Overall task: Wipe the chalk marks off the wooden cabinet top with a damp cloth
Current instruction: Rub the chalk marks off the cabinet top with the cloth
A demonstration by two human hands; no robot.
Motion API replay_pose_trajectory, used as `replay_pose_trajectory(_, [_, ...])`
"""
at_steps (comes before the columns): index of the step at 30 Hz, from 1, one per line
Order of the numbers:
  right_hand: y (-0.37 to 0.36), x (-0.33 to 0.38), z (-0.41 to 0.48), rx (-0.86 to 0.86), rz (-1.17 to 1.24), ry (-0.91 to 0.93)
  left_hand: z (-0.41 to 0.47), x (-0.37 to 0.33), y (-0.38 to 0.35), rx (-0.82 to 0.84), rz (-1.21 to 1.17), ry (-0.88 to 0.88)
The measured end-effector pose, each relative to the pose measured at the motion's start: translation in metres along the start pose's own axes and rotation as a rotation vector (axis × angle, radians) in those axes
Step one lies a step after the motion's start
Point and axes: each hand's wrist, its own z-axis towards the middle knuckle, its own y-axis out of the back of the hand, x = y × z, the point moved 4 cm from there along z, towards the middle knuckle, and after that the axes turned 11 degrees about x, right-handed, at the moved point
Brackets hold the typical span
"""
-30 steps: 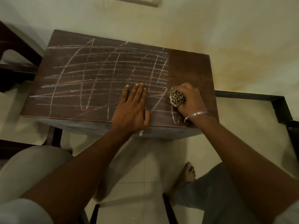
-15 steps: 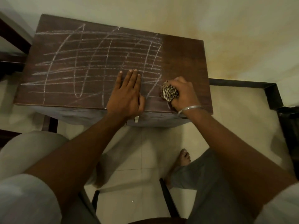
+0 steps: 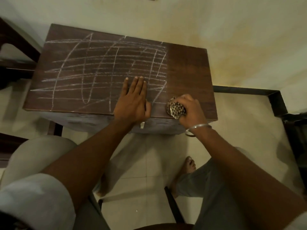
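The dark wooden cabinet top (image 3: 187, 63) carries white chalk marks (image 3: 103, 70) criss-crossing its left and middle parts; the right strip shows bare wood. My left hand (image 3: 134, 100) lies flat on the top near the front edge, fingers straight. My right hand (image 3: 189, 110) grips a balled-up patterned cloth (image 3: 176, 109) and holds it against the top at the front right, just right of the last chalk strokes.
The cabinet stands against a pale wall (image 3: 216, 22). Dark furniture (image 3: 15, 52) sits at the left, a dark metal frame (image 3: 272, 98) at the right. Below are a tiled floor (image 3: 146, 163), my knees, a bare foot (image 3: 189, 165) and chair legs.
My right hand with the cloth has slid toward the cabinet's front edge, and the chalk strokes just left of it are gone. My left hand stays flat in the same spot. The camera shifted.
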Motion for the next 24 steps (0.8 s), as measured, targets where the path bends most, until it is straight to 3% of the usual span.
replay_pose_trajectory(9, [-0.008, 0.002, -0.012, -0.010, -0.031, -0.007, 0.001, 0.001, -0.002, -0.007, -0.009, -0.007])
replay_pose_trajectory(15, [-0.033, 0.055, 0.005, -0.046, -0.035, 0.034, 0.001, 0.002, -0.003, 0.000, -0.026, -0.014])
replay_pose_trajectory(24, [-0.017, 0.036, 0.015, -0.031, -0.014, -0.034, 0.002, 0.002, -0.004, -0.026, -0.062, -0.034])
